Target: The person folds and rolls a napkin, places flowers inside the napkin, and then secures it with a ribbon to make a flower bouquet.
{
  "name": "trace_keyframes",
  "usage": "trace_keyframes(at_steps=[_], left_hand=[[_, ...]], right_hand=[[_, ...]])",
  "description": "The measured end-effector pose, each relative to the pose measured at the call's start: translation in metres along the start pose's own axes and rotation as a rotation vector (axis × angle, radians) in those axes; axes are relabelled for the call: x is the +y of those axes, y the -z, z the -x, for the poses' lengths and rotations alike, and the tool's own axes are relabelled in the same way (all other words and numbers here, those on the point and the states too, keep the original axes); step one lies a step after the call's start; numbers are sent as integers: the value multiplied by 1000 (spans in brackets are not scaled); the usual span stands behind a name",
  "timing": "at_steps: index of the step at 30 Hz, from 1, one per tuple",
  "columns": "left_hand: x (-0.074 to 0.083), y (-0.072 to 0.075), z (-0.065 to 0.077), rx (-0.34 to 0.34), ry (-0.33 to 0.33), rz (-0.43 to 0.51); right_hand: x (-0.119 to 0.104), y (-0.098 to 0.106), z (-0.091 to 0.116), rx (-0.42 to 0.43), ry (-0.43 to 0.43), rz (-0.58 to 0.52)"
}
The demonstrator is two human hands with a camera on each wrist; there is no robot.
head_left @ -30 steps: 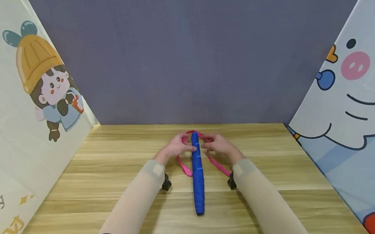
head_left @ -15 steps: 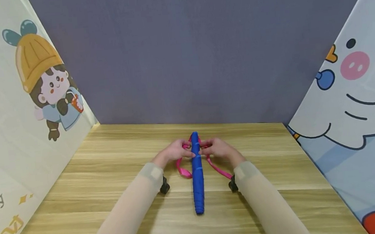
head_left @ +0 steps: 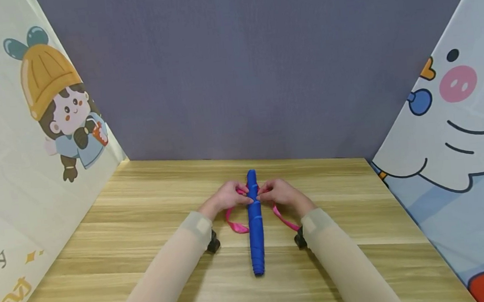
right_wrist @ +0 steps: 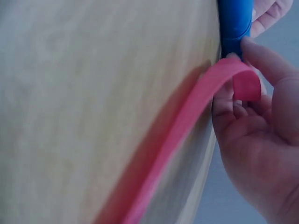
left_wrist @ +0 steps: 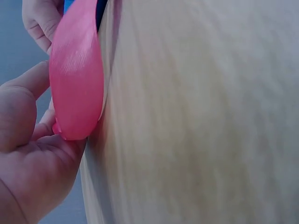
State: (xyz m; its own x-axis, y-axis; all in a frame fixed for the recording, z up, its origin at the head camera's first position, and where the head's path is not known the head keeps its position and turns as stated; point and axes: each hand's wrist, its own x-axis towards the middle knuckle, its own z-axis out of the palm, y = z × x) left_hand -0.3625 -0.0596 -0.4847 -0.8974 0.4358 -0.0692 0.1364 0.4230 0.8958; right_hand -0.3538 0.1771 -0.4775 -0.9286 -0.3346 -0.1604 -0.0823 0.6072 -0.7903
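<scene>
A long, slim blue roll [head_left: 256,238] lies lengthwise on the wooden table, narrower at its far end. Around its upper half my left hand [head_left: 227,195] and right hand [head_left: 280,191] face each other, thumbs against the roll's sides. Each hand grips a part of a pink ribbon. On the left the ribbon [left_wrist: 77,74] droops in a loop from the palm, its end near the roll. On the right the ribbon [right_wrist: 182,121] bends over the fingers and trails down toward the wrist. The ribbon's stretch behind the roll is mostly hidden by hands and roll.
The wooden table [head_left: 155,245] reaches back to a dark grey-purple panel [head_left: 235,75]. Printed cartoon panels stand at the left and right sides. A small black camera [head_left: 213,242] sits on the left wrist, another [head_left: 300,238] on the right.
Both hands have drawn slightly nearer and closed in on the roll. The pink arc beyond its far end has been pulled in behind it, and the left loop has shifted slightly.
</scene>
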Motion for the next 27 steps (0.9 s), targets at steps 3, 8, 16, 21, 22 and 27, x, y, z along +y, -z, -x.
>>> trace_keyframes(at_steps=[3,8,16,21,22,27], left_hand=[[-1,0,0,-7,-8,17],[-3,2,2,-55,-32,31],[-5,8,16,-149,-22,32],[-4,4,19,-155,-39,25],[-4,3,20,-151,-40,25],[-2,0,21,-123,-39,23]], right_hand=[[1,1,0,-22,32,-10],[2,4,3,-64,46,-42],[3,3,20,-136,-4,-175],[0,-8,30,-166,-67,-425],[-1,-9,31,-159,-67,-429],[-4,-13,33,-125,-61,-388]])
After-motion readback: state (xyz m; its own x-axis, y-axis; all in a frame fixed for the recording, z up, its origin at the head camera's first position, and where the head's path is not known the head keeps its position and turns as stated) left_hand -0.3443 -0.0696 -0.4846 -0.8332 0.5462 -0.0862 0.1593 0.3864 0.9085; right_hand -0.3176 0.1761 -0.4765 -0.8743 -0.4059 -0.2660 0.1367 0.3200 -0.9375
